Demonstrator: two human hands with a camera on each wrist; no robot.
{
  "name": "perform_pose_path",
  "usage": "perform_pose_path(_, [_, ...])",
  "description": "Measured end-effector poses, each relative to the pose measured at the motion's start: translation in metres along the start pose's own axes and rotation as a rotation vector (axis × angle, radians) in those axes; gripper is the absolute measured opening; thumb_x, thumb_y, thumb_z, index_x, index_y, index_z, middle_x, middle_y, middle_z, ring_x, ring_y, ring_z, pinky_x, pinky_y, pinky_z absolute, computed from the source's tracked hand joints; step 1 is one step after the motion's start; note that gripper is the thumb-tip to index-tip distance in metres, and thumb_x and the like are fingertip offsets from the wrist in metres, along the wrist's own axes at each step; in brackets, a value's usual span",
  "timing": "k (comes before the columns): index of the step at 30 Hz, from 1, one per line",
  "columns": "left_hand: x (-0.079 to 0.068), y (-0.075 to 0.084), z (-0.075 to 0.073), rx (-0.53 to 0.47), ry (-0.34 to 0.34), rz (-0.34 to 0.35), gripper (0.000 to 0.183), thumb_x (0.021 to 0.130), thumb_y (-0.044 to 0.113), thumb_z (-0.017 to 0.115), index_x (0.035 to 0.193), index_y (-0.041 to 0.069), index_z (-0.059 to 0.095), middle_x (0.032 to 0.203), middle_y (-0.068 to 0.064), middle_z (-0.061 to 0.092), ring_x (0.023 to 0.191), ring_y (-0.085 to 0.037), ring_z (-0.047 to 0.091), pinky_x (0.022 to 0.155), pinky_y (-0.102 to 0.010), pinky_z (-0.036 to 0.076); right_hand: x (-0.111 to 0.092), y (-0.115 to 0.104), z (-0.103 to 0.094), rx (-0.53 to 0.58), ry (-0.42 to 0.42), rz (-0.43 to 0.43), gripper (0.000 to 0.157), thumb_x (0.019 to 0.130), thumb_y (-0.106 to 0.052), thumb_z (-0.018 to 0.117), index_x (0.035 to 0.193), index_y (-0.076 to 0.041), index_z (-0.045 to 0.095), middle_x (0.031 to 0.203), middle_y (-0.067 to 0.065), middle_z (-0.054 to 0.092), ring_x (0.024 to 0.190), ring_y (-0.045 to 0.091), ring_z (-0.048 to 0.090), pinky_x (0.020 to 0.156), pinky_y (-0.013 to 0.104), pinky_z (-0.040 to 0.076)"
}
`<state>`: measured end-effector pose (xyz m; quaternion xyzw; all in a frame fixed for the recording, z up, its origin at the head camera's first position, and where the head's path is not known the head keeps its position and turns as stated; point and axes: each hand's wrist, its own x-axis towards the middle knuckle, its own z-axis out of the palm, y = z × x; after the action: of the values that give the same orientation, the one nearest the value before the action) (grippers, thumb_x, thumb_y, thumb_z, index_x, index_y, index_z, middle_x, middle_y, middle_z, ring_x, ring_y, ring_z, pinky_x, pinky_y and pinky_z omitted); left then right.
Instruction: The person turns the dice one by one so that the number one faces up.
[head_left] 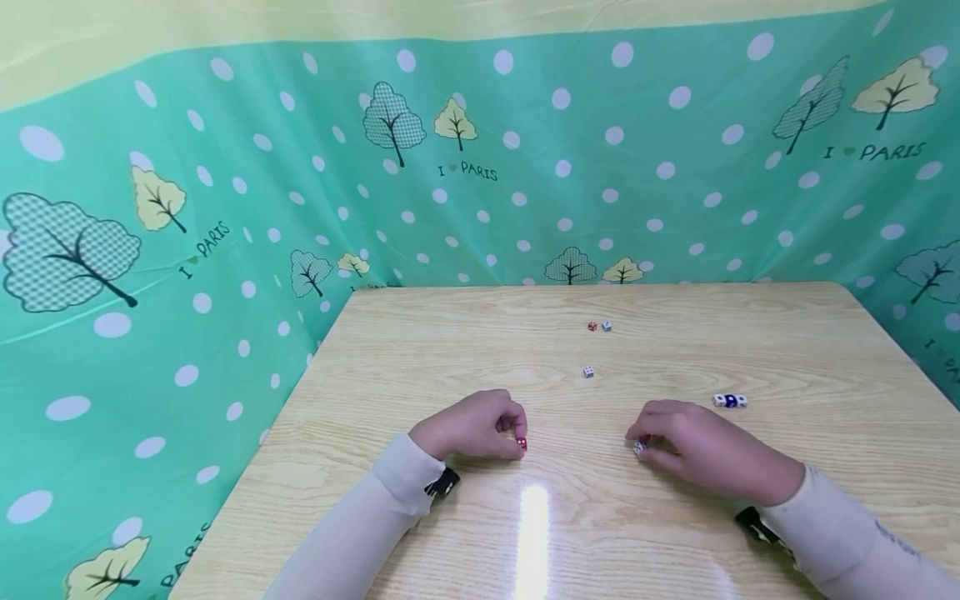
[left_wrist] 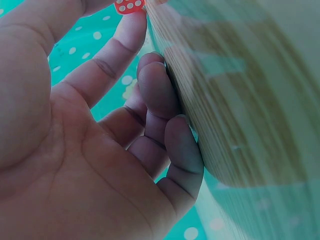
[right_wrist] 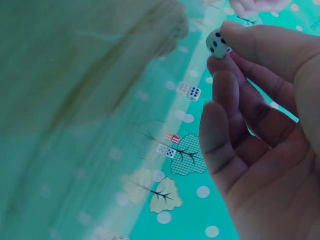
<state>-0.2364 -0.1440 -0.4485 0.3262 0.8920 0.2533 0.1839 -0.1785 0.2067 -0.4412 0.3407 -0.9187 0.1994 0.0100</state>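
Note:
My left hand (head_left: 474,423) pinches a red die (head_left: 522,444) between thumb and index finger, close to the tabletop. White pips show on this red die (left_wrist: 130,5) at the top edge of the left wrist view, while the other fingers rest curled against the table. To the right, my right hand (head_left: 693,442) holds a white die (head_left: 639,447) by thumb and fingertips. Dark pips mark that white die (right_wrist: 218,44) in the right wrist view. Between the hands and farther back lies another white die (head_left: 588,372).
At the back of the wooden table (head_left: 450,333), a small red die (head_left: 592,327) sits beside a white die (head_left: 607,326). A short row of white and blue dice (head_left: 730,401) lies beyond the right hand. A green dotted cloth (head_left: 465,225) hangs behind and along the left.

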Motion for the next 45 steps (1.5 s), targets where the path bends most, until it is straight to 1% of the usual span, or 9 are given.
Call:
perform_pose_path(4, [0.001,0.001,-0.001,-0.003,-0.002,-0.005,0.015,0.082,0.024,0.083,0.082,0.029,0.068,0.089,-0.001,0.059,0.080,-0.009,0.051,0.071,-0.022,0.044,0.000,0.006,-0.003,0.130,-0.050,0.026,0.019,0.092,-0.018,0.078,0.101,-0.035,0.077,0.098,-0.022,0.068,0.089,-0.004,0.063,0.075,0.024,0.056])
perform_pose_path(6, [0.001,0.001,-0.002,-0.008,-0.002,-0.007,0.015,0.082,0.023,0.083,0.081,0.028,0.068,0.090,-0.002,0.059,0.080,-0.009,0.051,0.071,-0.023,0.044,0.000,0.008,-0.004,0.158,-0.067,0.046,0.019,0.092,-0.019,0.079,0.100,-0.036,0.076,0.097,-0.023,0.069,0.089,-0.004,0.064,0.075,0.024,0.056])
perform_pose_path(15, [0.000,0.003,-0.003,-0.011,-0.002,-0.003,0.015,0.082,0.022,0.083,0.081,0.027,0.068,0.089,-0.003,0.060,0.080,-0.010,0.050,0.071,-0.023,0.043,0.001,0.012,-0.003,0.157,-0.087,0.080,0.019,0.090,-0.018,0.081,0.093,-0.036,0.074,0.092,-0.021,0.067,0.083,-0.004,0.060,0.073,0.024,0.054])
perform_pose_path(19, [-0.001,0.004,-0.003,-0.005,-0.005,-0.008,0.015,0.083,0.023,0.083,0.081,0.027,0.068,0.090,-0.004,0.060,0.080,-0.009,0.050,0.071,-0.023,0.043,0.002,0.011,-0.001,0.161,-0.092,0.088,0.019,0.090,-0.015,0.080,0.092,-0.032,0.074,0.090,-0.019,0.065,0.080,-0.003,0.058,0.071,0.023,0.054])
perform_pose_path(27, [0.000,0.003,-0.003,-0.004,-0.002,-0.005,0.015,0.083,0.024,0.083,0.082,0.027,0.068,0.089,-0.003,0.060,0.080,-0.009,0.051,0.071,-0.023,0.043,0.002,0.003,0.003,0.041,-0.108,0.096,0.016,0.092,-0.014,0.076,0.092,-0.028,0.069,0.088,-0.017,0.057,0.075,-0.003,0.051,0.066,0.020,0.048])
perform_pose_path(33, [-0.001,0.002,-0.003,-0.011,-0.005,-0.014,0.015,0.083,0.024,0.083,0.081,0.027,0.068,0.091,-0.005,0.061,0.080,-0.010,0.051,0.071,-0.024,0.044,0.002,0.000,0.004,-0.042,-0.086,0.030,0.014,0.093,-0.013,0.075,0.093,-0.025,0.068,0.088,-0.016,0.055,0.074,-0.004,0.047,0.063,0.020,0.046])
perform_pose_path(36, [-0.001,0.001,-0.002,-0.009,-0.004,-0.017,0.015,0.083,0.024,0.083,0.081,0.027,0.068,0.091,-0.005,0.060,0.080,-0.010,0.051,0.071,-0.023,0.044,0.002,-0.001,0.004,-0.068,-0.071,0.022,0.014,0.092,-0.014,0.076,0.094,-0.025,0.069,0.089,-0.017,0.056,0.073,-0.005,0.048,0.064,0.020,0.047])
perform_pose_path(41, [-0.001,0.001,-0.001,-0.008,-0.006,-0.026,0.015,0.083,0.024,0.083,0.082,0.028,0.068,0.090,-0.003,0.060,0.080,-0.009,0.051,0.072,-0.023,0.044,-0.001,-0.005,-0.001,-0.078,-0.048,0.081,0.016,0.089,-0.023,0.080,0.099,-0.026,0.068,0.088,-0.018,0.057,0.074,-0.003,0.050,0.066,0.022,0.048])
perform_pose_path(45, [-0.001,0.002,-0.001,-0.013,-0.010,-0.023,0.015,0.082,0.025,0.083,0.082,0.028,0.068,0.089,-0.002,0.059,0.080,-0.010,0.051,0.071,-0.023,0.044,-0.003,-0.012,-0.006,-0.078,-0.015,0.189,0.021,0.087,-0.033,0.082,0.082,-0.029,0.062,0.072,-0.017,0.052,0.063,-0.001,0.044,0.059,0.022,0.041])
